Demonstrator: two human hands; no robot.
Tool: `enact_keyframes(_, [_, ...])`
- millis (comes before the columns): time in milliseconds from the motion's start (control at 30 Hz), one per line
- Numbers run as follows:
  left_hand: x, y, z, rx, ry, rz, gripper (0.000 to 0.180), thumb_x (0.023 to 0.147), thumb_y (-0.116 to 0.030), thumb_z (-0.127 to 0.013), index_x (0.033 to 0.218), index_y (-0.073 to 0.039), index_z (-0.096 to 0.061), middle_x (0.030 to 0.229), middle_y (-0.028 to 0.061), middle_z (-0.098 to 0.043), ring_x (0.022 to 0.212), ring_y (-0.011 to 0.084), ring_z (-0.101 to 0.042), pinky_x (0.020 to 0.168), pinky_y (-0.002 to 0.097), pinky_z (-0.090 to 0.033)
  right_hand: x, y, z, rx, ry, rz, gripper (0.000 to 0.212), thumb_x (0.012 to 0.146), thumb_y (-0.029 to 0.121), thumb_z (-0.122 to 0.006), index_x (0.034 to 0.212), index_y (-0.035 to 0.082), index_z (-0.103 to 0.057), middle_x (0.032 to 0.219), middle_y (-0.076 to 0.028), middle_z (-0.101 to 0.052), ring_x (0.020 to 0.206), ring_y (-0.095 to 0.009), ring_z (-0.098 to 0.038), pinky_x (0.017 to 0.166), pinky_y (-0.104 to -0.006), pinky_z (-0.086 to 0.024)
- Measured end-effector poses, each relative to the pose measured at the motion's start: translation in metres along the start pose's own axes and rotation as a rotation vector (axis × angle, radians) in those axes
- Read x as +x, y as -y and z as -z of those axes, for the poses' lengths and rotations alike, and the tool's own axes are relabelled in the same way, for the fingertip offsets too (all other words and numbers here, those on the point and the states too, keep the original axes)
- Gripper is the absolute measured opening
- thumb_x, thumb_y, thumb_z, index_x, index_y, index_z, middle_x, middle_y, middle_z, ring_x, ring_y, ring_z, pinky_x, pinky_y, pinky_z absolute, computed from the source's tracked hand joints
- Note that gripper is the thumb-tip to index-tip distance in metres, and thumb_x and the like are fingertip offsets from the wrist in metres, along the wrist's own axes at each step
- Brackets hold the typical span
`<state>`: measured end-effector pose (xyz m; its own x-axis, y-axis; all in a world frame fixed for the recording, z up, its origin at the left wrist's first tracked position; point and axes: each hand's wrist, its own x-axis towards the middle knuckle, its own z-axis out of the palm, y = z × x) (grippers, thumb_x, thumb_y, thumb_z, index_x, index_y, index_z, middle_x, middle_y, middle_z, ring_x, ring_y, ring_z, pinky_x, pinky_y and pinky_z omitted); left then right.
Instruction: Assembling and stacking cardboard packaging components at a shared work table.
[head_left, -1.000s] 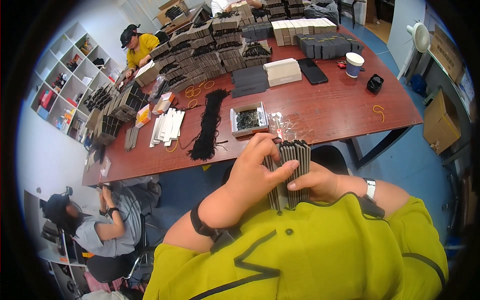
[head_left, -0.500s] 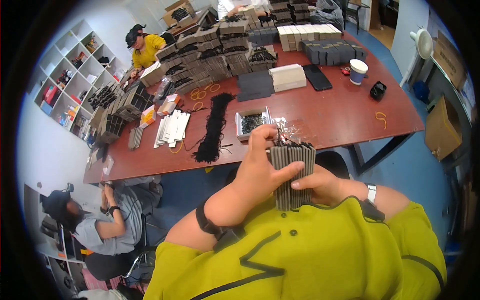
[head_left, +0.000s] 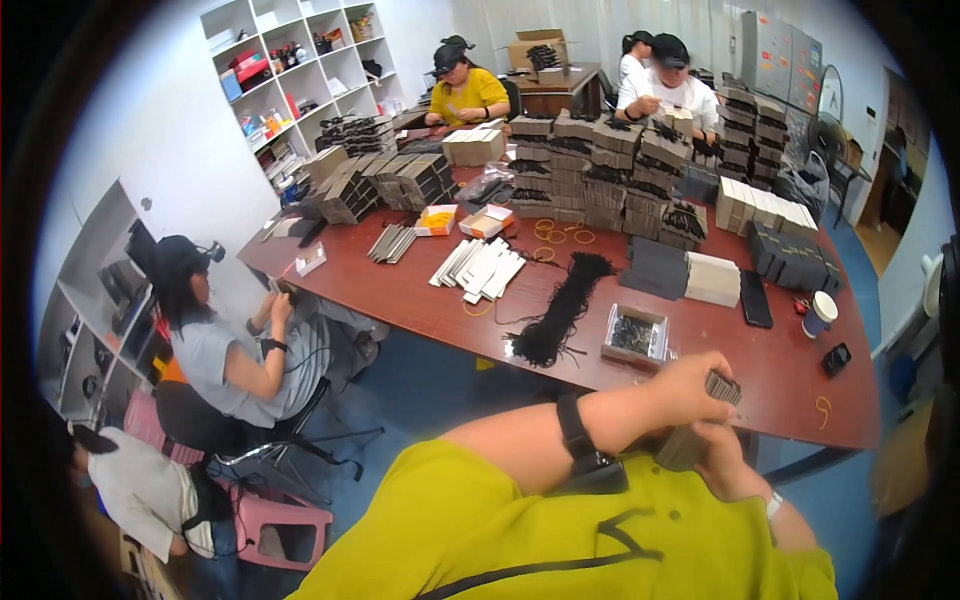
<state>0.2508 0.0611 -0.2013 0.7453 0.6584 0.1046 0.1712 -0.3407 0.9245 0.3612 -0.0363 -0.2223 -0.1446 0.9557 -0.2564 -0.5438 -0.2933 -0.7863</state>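
My left hand (head_left: 682, 392) is closed around the upper part of a stack of thin grey cards (head_left: 722, 388), whose layered edges show beyond the fingers. Below it, my right hand (head_left: 722, 458) holds the same stack from the right side, fingers partly hidden. More grey (head_left: 681, 448) shows between my wrists, close to my shirt. Beyond my hands, near the table edge, sits an open white box of small dark pieces (head_left: 636, 336). To its left lies a bundle of black cords (head_left: 563, 310).
The red-brown table (head_left: 430, 305) bears white strips (head_left: 477, 268), tall piles of grey cards (head_left: 600, 165), a black phone (head_left: 756, 299), a paper cup (head_left: 819, 313) and yellow rubber bands. Several people work around it; one sits at left (head_left: 225, 345) near a pink stool (head_left: 280, 530).
The view has swung left and up, bringing more people and shelving into sight. My left hand has shifted from steadying the stack's side to wrapping over its upper part.
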Motion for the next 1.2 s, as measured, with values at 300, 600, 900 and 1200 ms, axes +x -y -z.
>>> enact_keyframes(300, [0.027, 0.043, 0.07, 0.172, -0.368, -0.329, 0.047, 0.076, -0.027, -0.073, 0.113, -0.005, -0.053, 0.101, 0.0134, -0.056, 0.092, 0.0276, -0.059, 0.08, 0.0364, -0.049, 0.038, 0.002, 0.023, 0.268, 0.174, 0.264, 0.048, 0.067, 0.012, -0.071, 0.11, 0.006, -0.052, 0.092, -0.008, -0.057, 0.087, -0.024, -0.057, 0.084, -0.0407, -0.05])
enact_keyframes(600, [-0.016, 0.185, 0.251, 1.006, -0.776, 0.669, 0.052, 0.07, -0.038, -0.075, 0.103, -0.001, -0.062, 0.113, 0.0137, -0.054, 0.114, 0.0315, -0.046, 0.095, 0.0405, -0.04, 0.08, 0.011, 0.147, 0.35, -0.179, 0.414, 0.04, 0.075, 0.014, -0.065, 0.111, 0.005, -0.051, 0.095, -0.008, -0.056, 0.089, -0.025, -0.056, 0.085, -0.0425, -0.049])
enact_keyframes(900, [-0.003, 0.196, 0.275, 1.015, -0.628, 0.668, 0.035, 0.073, -0.022, -0.068, 0.1, -0.001, -0.064, 0.107, 0.0192, -0.059, 0.1, 0.035, -0.056, 0.086, 0.0397, -0.047, 0.076, 0.015, 0.125, 0.327, 0.003, 0.399, 0.045, 0.069, 0.011, -0.067, 0.111, 0.005, -0.051, 0.095, -0.008, -0.053, 0.09, -0.023, -0.055, 0.086, -0.0417, -0.049])
enact_keyframes(1200, [-0.034, 0.219, 0.305, 1.043, -0.672, 0.565, 0.043, 0.072, -0.028, -0.072, 0.101, 0.002, -0.062, 0.098, 0.0219, -0.064, 0.093, 0.0347, -0.061, 0.085, 0.0397, -0.048, 0.078, 0.014, 0.131, 0.343, 0.004, 0.37, 0.048, 0.069, 0.012, -0.068, 0.113, 0.004, -0.05, 0.093, -0.008, -0.058, 0.088, -0.024, -0.058, 0.086, -0.0421, -0.049])
